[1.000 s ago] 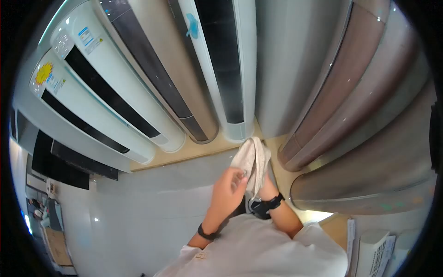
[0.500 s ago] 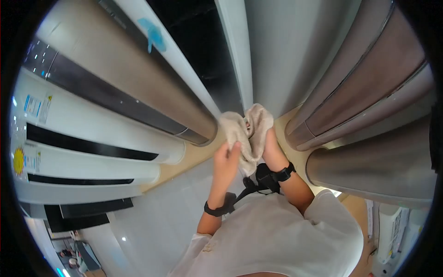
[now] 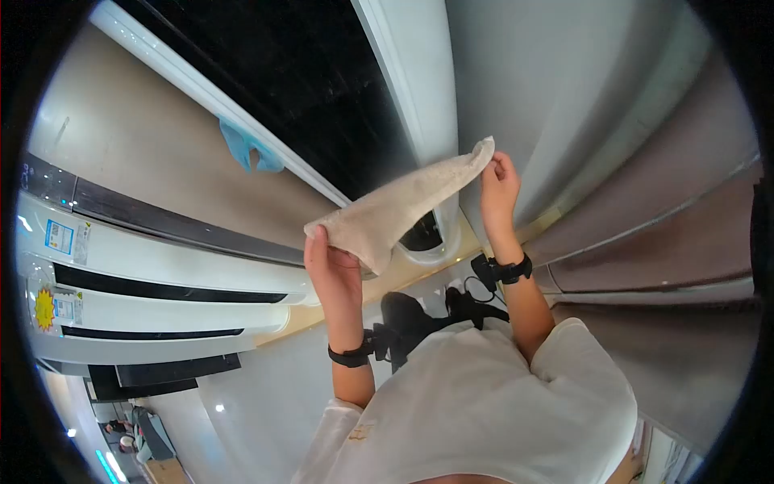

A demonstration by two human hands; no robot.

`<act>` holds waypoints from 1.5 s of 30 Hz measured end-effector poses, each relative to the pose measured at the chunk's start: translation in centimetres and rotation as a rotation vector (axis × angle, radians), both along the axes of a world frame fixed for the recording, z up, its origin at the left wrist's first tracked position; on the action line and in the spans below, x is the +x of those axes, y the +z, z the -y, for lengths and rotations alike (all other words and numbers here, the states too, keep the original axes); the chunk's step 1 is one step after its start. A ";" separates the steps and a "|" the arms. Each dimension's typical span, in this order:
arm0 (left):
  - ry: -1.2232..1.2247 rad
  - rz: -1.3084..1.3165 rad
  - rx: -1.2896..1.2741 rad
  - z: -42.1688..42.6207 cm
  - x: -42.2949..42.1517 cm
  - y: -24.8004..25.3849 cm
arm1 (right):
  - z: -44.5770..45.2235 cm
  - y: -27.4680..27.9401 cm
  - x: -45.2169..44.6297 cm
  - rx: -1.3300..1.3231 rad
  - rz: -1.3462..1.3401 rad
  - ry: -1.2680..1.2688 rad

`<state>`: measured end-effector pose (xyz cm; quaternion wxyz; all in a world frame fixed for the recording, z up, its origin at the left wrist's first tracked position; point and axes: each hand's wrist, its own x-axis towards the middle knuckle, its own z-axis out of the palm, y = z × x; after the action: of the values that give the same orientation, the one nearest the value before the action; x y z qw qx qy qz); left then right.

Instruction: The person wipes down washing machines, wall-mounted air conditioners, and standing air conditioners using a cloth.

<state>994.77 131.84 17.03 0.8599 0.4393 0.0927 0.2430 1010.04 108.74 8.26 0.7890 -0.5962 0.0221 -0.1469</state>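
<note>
A beige cloth point(image 3: 395, 208) is stretched out between my two hands, in front of a tall white cabinet with a black front panel point(image 3: 282, 89). Its left corner is pinched in my left hand point(image 3: 332, 270), thumb on top. The far right corner is gripped by the fingers of my right hand point(image 3: 500, 189), which is higher and farther out. The middle of the cloth sags a little and hides part of the panel's lower end. Black bands with small devices are strapped on both wrists.
Tall rounded appliance units stand close on both sides: a beige one point(image 3: 161, 153), white ones point(image 3: 169, 254) with labels, a grey one point(image 3: 556, 89) and a brown one point(image 3: 645, 242). A blue piece point(image 3: 246, 147) hangs on an edge. Below is a pale tiled floor point(image 3: 266, 395); people sit far off at lower left.
The bunched cloth has been spread open. My hands have moved apart, left hand to the left, right hand to the right and up. The view has come closer to the black panel.
</note>
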 end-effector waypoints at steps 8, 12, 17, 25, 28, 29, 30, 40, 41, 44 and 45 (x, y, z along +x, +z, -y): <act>0.374 0.027 1.075 1.1 2.2 -0.8 | -3.3 2.7 4.0 0.343 0.126 -0.048; 0.219 0.001 1.065 0.9 3.0 -2.2 | -4.5 2.4 3.9 0.232 0.254 -0.025; 0.067 0.117 0.953 -0.9 4.9 -2.0 | -4.0 -1.7 5.4 -0.131 0.402 -0.059; 0.482 0.183 1.649 1.0 11.7 -2.1 | -4.9 2.9 4.9 -0.336 0.369 -0.124; 0.557 0.121 1.507 1.9 13.4 -3.5 | -6.1 6.3 6.6 -0.100 0.336 -0.104; 0.554 0.121 1.516 2.1 13.5 -1.9 | -6.6 7.7 7.2 0.025 0.322 -0.088; 0.548 0.126 1.526 2.5 13.6 -0.4 | -6.6 8.9 7.6 0.151 0.308 -0.076; 0.665 0.113 1.500 3.4 15.3 0.6 | -4.3 7.4 9.2 -0.628 0.310 -0.525; 0.649 0.100 1.453 3.8 15.1 0.6 | -4.8 6.4 9.1 -0.537 0.328 -0.466; 0.639 0.164 1.281 5.1 15.1 0.4 | -6.5 5.8 7.4 -0.344 0.349 -0.307; 0.636 0.166 1.284 5.1 14.9 0.6 | -6.7 6.1 6.9 -0.325 0.370 -0.301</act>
<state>1009.72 126.70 17.61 0.3238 0.7899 -0.0106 0.5208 1016.96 115.45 14.38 0.6428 -0.6681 -0.0577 -0.3703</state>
